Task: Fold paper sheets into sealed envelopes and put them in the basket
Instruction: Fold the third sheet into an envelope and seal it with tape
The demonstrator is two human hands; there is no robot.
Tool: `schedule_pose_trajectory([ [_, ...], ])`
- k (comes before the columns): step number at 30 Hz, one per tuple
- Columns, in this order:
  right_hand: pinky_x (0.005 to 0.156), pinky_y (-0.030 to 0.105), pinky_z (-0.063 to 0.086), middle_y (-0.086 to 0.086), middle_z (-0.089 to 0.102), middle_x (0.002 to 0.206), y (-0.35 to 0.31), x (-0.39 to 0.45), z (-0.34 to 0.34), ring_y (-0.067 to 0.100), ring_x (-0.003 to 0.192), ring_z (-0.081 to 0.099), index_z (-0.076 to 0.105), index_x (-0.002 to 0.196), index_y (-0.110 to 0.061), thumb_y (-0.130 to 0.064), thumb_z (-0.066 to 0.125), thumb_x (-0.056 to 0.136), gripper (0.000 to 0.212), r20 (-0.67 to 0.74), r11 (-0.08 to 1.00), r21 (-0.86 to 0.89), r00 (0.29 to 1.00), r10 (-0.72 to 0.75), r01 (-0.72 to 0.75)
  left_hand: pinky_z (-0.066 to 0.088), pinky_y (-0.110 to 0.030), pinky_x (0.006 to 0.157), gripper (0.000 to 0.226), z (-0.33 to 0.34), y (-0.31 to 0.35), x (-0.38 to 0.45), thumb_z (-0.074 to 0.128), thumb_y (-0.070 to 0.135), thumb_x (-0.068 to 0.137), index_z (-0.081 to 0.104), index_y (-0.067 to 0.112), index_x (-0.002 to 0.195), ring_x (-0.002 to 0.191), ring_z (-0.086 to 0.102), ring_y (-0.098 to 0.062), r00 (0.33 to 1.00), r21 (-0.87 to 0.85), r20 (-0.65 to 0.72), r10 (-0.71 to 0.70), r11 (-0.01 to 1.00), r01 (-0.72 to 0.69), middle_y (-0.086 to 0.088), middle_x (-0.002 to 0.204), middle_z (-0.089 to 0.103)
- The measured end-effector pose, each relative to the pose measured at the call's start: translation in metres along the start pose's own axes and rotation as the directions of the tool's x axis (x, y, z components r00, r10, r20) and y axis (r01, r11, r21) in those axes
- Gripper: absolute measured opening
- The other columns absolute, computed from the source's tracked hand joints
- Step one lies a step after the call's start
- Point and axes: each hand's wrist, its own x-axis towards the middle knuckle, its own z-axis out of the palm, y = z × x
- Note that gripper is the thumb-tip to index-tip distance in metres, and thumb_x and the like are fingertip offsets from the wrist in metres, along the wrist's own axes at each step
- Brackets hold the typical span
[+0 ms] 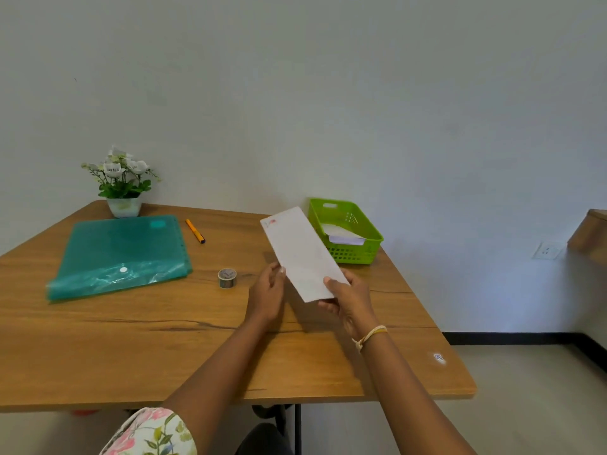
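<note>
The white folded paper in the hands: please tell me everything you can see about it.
The paper is a long, narrow white strip, apparently a folded sheet, plain except for a small red mark near its far corner. It is held in the air above the table, tilted, its far end toward the green basket. The right hand grips its near end, thumb on top; the left hand touches its left edge with the fingertips. Whether it is sealed cannot be told.

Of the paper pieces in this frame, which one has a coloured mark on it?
The folded envelope held up by both hands, with a small red mark at its far corner. The white papers lying in the green basket show no mark.
</note>
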Motion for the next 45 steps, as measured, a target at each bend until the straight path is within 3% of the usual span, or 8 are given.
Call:
schedule_pose_trajectory([
  [3,0.043,0.024,0.054,0.017,0.062,0.103,-0.023,0.015,-0.002,0.022,0.071,0.063,0.056,0.116,0.0,0.001,0.055,0.093,0.023,-0.041,0.997,0.045,0.997,-0.066,0.068,0.042,-0.035,0.098,0.038,-0.003,-0.014,-0.005,0.046,0.031,0.099,0.053,0.015,0.133,0.119,0.054,-0.021,0.967,0.333,0.17,0.191,0.912,-0.239,-0.006,0.129,0.06],
  [9,0.04,0.025,0.053,0.019,0.06,0.104,-0.076,0.072,-0.007,0.025,0.067,0.063,0.051,0.119,0.003,0.006,0.044,0.093,0.027,-0.147,0.997,0.061,0.988,-0.046,0.056,0.015,-0.045,0.115,0.047,0.006,-0.026,-0.01,0.038,0.047,0.097,0.043,0.025,0.137,0.144,0.023,-0.02,0.925,0.768,0.351,0.146,0.521,-0.374,-0.004,0.155,0.031],
  [17,0.035,0.026,0.049,0.017,0.05,0.076,-0.106,0.141,-0.018,0.024,0.061,0.053,0.044,0.107,0.0,0.009,0.029,0.095,0.02,-0.147,0.969,-0.2,0.982,0.119,-0.148,0.014,-0.043,0.115,0.048,0.006,-0.03,-0.007,0.038,0.049,0.094,0.044,0.029,0.138,0.143,0.024,-0.017,0.93,0.767,0.33,0.163,0.528,-0.364,-0.001,0.154,0.032],
  [23,0.05,0.035,0.057,0.016,0.059,0.066,-0.095,0.17,-0.022,0.023,0.046,0.06,0.053,0.069,-0.001,0.007,0.061,0.082,0.017,-0.348,0.84,-0.54,0.923,-0.164,-0.055,0.017,-0.043,0.113,0.047,0.008,-0.028,-0.005,0.042,0.049,0.092,0.049,0.028,0.134,0.14,0.03,-0.016,0.933,0.769,0.311,0.18,0.529,-0.359,0.0,0.15,0.039],
  [30,0.085,0.039,0.046,0.021,0.047,0.133,-0.077,0.158,-0.016,0.04,0.111,0.057,0.055,0.121,-0.003,-0.025,0.056,0.092,0.036,-0.268,0.481,-0.87,0.926,-0.265,-0.114,0.021,-0.042,0.109,0.046,0.008,-0.027,-0.006,0.044,0.047,0.091,0.052,0.026,0.131,0.134,0.035,-0.015,0.931,0.766,0.299,0.209,0.53,-0.365,0.001,0.144,0.045],
  [37,0.075,0.036,0.045,0.016,0.048,0.12,-0.037,0.103,0.02,0.036,0.091,0.06,0.062,0.107,-0.008,-0.016,0.053,0.088,0.022,-0.094,0.457,-0.847,0.77,-0.631,0.271,0.027,-0.041,0.107,0.039,0.007,-0.017,-0.008,0.051,0.04,0.088,0.061,0.021,0.121,0.125,0.046,-0.017,0.939,0.724,0.273,0.207,0.599,-0.343,0.001,0.131,0.057],
  [41,0.078,0.033,0.042,0.016,0.059,0.1,0.012,0.071,0.036,0.03,0.089,0.058,0.068,0.095,-0.006,-0.006,0.055,0.084,0.017,0.109,0.44,-0.792,0.807,-0.58,0.424,0.048,-0.033,0.084,0.02,-0.003,-0.006,-0.014,0.053,0.021,0.085,0.073,0.019,0.089,0.086,0.062,-0.017,0.983,0.538,0.121,0.14,0.823,-0.183,0.002,0.086,0.07],
  [45,0.075,0.028,0.041,0.008,0.065,0.091,0.044,0.057,0.047,0.025,0.088,0.059,0.07,0.092,-0.01,-0.004,0.053,0.083,0.021,0.043,0.682,-0.673,0.936,-0.349,0.286,0.041,-0.033,0.059,0.023,-0.028,-0.006,-0.013,0.055,0.009,0.085,0.063,0.006,0.063,0.062,0.052,-0.016,0.976,0.267,-0.2,0.082,0.963,-0.026,-0.004,0.061,0.058],
])
